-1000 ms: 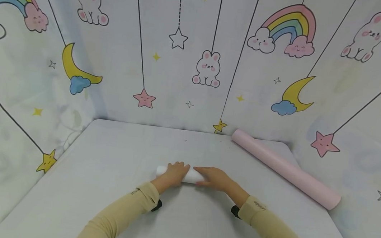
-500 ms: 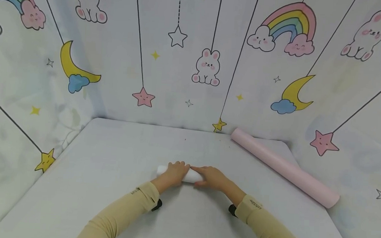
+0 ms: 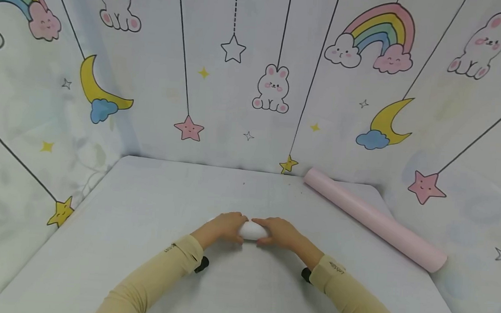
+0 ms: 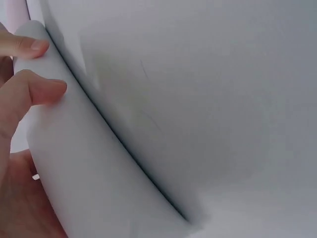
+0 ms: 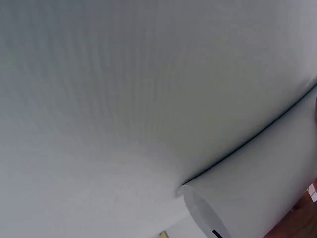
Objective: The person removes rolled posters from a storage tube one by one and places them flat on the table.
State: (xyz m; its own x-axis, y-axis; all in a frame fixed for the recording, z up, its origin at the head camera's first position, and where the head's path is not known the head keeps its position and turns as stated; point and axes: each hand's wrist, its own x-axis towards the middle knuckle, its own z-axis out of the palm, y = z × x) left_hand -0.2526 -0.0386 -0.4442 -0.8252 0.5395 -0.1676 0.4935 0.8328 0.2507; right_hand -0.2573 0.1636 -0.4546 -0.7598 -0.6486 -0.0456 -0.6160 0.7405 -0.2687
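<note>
A white roll [image 3: 252, 231], apparently of paper, lies crosswise on the table before me. My left hand [image 3: 229, 225] grips its left part, thumb on the near side and fingers over the far side. Close by, my right hand [image 3: 281, 233] holds the right part in the same manner, covering that end. In the left wrist view the left thumb [image 4: 49, 91] presses on the smooth white surface, with the right thumb just above it. A hollow end of the roll [image 5: 205, 213] shows in the right wrist view, where the right hand is mostly out of frame.
A longer pink roll [image 3: 370, 219] lies slantwise along the right side of the white table [image 3: 155, 194]. Printed curtains or walls with rainbows, moons and rabbits [image 3: 273, 89] enclose the back and sides.
My left hand has turned and shifted slightly left on the roll, its thumb now on the near side. The right hand has moved a little left, still on the roll.
</note>
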